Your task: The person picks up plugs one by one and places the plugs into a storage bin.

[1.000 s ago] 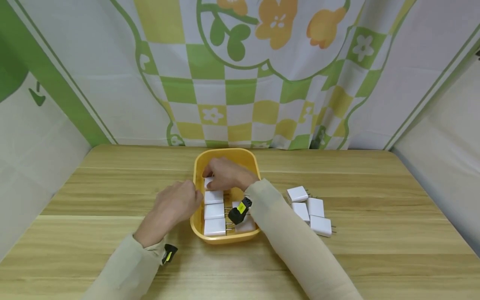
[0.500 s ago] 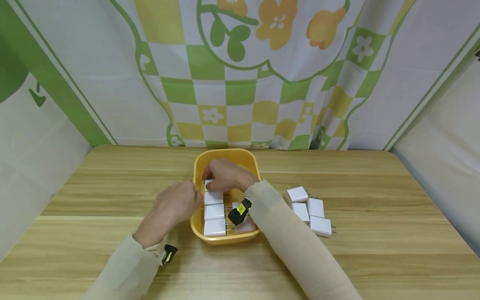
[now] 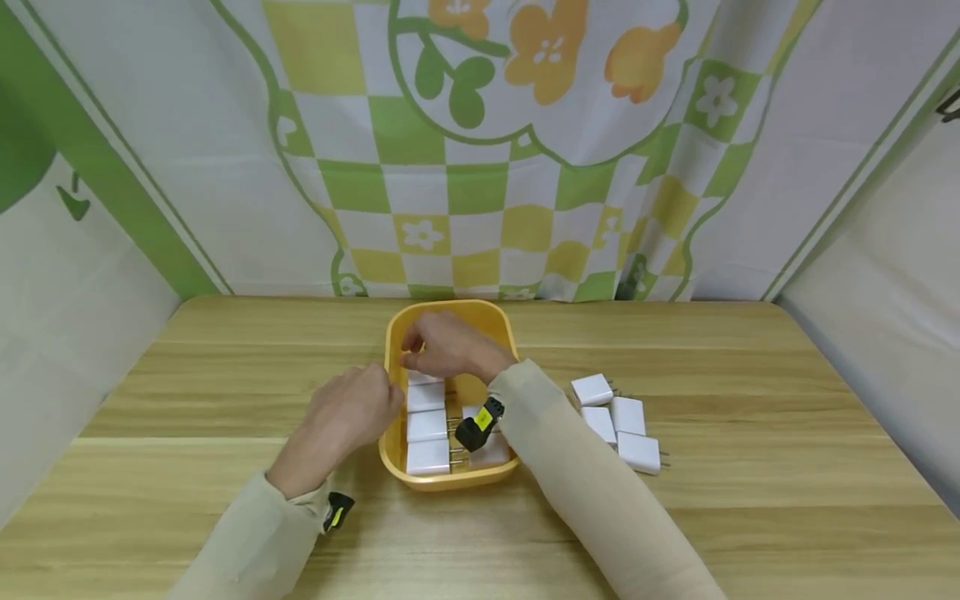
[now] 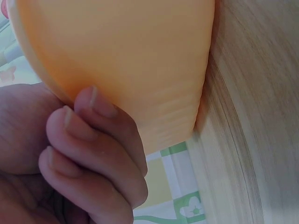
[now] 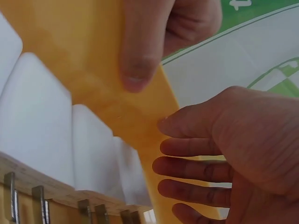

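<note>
A yellow plastic basket stands on the table with white plug chargers inside. My left hand grips its left rim; in the left wrist view the curled fingers lie against the outer wall, and the right wrist view has the thumb inside. Several chargers form a column along the left wall, prongs facing right. Over the far end of that column hovers my right hand, its fingers straight and holding nothing. More chargers lie at the near right, partly hidden by my right wrist.
Several loose white chargers lie in a cluster on the wooden table, right of the basket and beyond my right forearm. A patterned curtain hangs along the table's back edge.
My right fingers have let go of the farthest charger in the left column and spread apart just above it. My left hand keeps its grip on the rim. The head view has shifted slightly.
</note>
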Motion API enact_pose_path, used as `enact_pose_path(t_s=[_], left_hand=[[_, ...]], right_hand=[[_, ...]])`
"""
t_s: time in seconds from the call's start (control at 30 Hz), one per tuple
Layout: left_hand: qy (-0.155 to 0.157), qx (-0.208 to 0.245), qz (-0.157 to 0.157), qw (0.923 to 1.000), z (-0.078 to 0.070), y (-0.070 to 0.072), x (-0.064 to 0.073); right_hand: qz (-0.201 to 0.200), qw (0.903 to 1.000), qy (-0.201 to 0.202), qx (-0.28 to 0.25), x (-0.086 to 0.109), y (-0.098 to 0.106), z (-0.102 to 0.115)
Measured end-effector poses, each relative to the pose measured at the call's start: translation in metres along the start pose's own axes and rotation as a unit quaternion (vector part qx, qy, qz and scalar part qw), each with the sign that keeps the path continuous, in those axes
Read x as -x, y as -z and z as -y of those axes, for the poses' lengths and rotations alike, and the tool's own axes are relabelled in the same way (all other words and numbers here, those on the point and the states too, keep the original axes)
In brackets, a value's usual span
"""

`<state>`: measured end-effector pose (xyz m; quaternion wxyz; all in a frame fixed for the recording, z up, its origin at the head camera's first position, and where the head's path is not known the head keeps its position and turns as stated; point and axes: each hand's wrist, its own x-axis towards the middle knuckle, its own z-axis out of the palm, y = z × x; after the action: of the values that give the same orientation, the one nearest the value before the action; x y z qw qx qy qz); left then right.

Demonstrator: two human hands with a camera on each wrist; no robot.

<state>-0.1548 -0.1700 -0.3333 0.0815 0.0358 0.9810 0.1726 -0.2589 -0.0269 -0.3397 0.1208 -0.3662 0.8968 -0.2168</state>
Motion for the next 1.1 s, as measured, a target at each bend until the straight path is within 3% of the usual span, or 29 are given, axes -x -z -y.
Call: enact_pose_path(t_s=[0.2,0.33,0.53,0.8,1.1], left_hand=[[0.002,-0.005,-0.001,1.0,0.0,-0.001,0.0],[0.003,-0.005,-0.003,1.0,-0.001,-0.001,0.0],[0.01,-0.002,0.003,0.9999,-0.001,-0.001,0.0],[0.005,0.008,0.003,0.9999,0.0,0.0,0.001],[0.008,0.012,0.01,0.9998,-0.001,-0.001,0.0]], right_hand=[[-0.007,0.9999,0.01,0.008,0.013,0.014,0.01],[-0.014,0.9997,0.02,0.007,0.032,0.028,0.018],[-0.055,0.9976,0.034,0.027,0.066,0.042,0.019],[-0.073,0.9969,0.017,0.024,0.109,0.048,-0.007],[-0.063,0.9964,-0.016,0.054,0.133,0.051,-0.045]])
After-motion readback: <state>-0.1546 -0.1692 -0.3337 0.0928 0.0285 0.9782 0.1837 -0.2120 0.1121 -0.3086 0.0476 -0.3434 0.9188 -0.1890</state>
